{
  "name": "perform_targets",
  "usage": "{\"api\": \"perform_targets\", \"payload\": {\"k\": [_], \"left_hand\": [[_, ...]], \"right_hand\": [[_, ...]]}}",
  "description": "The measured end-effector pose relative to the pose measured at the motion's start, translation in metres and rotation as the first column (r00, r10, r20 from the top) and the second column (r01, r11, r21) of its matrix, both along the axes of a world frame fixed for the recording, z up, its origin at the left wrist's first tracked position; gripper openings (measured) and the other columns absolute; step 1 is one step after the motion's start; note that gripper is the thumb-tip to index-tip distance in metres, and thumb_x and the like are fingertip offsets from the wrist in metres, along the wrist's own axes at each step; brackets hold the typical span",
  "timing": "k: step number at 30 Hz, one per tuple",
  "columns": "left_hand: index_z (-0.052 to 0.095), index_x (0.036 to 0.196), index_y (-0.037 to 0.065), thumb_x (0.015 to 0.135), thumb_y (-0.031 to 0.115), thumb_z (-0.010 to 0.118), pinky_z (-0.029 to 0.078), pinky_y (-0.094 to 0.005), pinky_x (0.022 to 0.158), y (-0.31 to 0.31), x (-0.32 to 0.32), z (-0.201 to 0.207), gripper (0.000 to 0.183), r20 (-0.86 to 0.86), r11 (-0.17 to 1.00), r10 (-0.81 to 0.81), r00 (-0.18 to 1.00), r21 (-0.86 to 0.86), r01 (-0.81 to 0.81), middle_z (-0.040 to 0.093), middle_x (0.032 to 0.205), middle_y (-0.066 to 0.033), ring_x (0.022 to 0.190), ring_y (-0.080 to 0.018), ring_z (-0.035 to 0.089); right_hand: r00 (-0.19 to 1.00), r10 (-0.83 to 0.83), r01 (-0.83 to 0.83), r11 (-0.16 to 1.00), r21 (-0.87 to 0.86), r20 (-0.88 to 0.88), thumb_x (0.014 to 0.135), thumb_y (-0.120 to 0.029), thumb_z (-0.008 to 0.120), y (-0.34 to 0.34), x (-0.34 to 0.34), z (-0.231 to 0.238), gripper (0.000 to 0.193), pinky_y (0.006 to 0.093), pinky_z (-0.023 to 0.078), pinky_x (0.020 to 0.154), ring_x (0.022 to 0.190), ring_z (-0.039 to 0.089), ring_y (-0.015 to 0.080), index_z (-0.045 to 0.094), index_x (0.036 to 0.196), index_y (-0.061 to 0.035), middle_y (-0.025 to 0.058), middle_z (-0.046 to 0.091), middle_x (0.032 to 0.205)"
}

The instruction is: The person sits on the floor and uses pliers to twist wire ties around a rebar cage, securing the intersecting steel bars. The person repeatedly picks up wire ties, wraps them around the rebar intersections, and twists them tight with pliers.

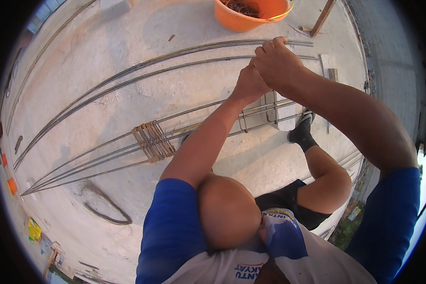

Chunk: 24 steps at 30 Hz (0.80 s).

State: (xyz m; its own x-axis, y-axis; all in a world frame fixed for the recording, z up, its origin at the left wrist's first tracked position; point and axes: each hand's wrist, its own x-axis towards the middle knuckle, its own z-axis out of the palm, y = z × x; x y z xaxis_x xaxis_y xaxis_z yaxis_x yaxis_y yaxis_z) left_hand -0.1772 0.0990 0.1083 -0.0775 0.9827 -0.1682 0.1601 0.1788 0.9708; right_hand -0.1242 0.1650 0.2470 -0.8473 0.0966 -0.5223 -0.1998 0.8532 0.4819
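Note:
My left hand (252, 85) is closed, its fingers mostly hidden. Just above and to its right, touching it, is my right hand (278, 64), also curled closed. What either one holds cannot be made out. Both are over long steel rebars (175, 53), which pass behind the right hand. Nearer me lies a frame of several long bars (184, 128), with a tight bundle of rusty square stirrups (154, 142) around it left of my forearm. A single stirrup (243, 121) stands spaced apart on the frame, below my left hand. A pale block (285, 112) is under the frame's right part.
An orange bucket (241, 21) with rusty wire inside stands at the far side, by a wooden post (323, 19). A loop of thin wire (110, 208) lies on the concrete floor at left. My foot (304, 130) is beside the pale block.

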Motion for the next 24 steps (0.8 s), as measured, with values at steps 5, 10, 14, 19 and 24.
{"api": "perform_targets", "payload": {"k": [5,10,14,19,24], "left_hand": [[0.055,0.118,0.0,0.078,0.032,0.076,0.052,-0.0406,0.089,-0.01,0.006,0.007,0.056,0.088,0.999,-0.048,0.995,0.023,0.046,0.067,0.107,-0.0208,0.106,-0.0338,0.065],[0.056,0.119,0.003,0.079,0.033,0.074,0.048,-0.0428,0.096,-0.022,0.033,-0.001,0.053,-0.059,1.0,-0.006,0.998,0.007,0.006,0.066,0.111,-0.0194,0.108,-0.0363,0.063],[0.056,0.123,0.005,0.076,0.034,0.076,0.041,-0.0437,0.108,-0.014,0.028,-0.01,0.059,-0.12,0.967,-0.226,0.967,0.088,0.238,0.064,0.117,-0.0207,0.109,-0.0366,0.063],[0.057,0.126,0.009,0.078,0.028,0.078,0.05,-0.0438,0.088,-0.066,-0.019,-0.017,0.056,-0.38,0.973,-0.063,0.923,0.184,0.142,0.066,0.115,-0.0167,0.107,-0.0362,0.064],[0.064,0.1,0.005,0.086,0.029,0.071,0.053,-0.0423,0.07,-0.184,-0.13,-0.036,0.029,-0.584,0.888,0.169,0.794,-0.259,-0.379,0.069,0.076,-0.0136,0.076,-0.0315,0.069]], "right_hand": [[0.838,-0.462,0.506,0.857,-0.097,0.291,0.08,-0.022,0.073,0.004,-0.003,-0.02,0.026,0.0434,0.058,0.075,0.088,0.072,0.0241,0.07,0.097,-0.0021,0.0128,0.072,0.09],[-0.046,-0.593,0.994,0.054,0.097,0.804,0.077,-0.034,0.077,0.036,-0.013,-0.003,0.042,0.0453,0.058,0.075,0.094,0.07,0.0299,0.071,0.109,-0.0079,0.0098,0.073,0.093],[0.74,-0.512,0.653,0.703,-0.282,0.437,0.072,-0.026,0.075,0.003,0.023,-0.004,0.033,0.0457,0.055,0.073,0.085,0.072,0.0298,0.073,0.095,-0.0028,0.0141,0.073,0.085],[0.489,-0.675,0.865,0.459,-0.205,0.553,0.079,-0.013,0.059,-0.016,0.073,-0.043,0.027,0.0409,0.056,0.063,0.077,0.072,0.0295,0.068,0.1,0.0025,0.0164,0.071,0.086],[-0.152,-0.496,0.483,-0.792,-0.374,0.855,0.081,-0.013,0.054,-0.051,0.177,-0.042,0.042,0.0328,0.051,0.046,0.06,0.069,0.0259,0.054,0.116,0.0104,0.0158,0.067,0.079]]}}
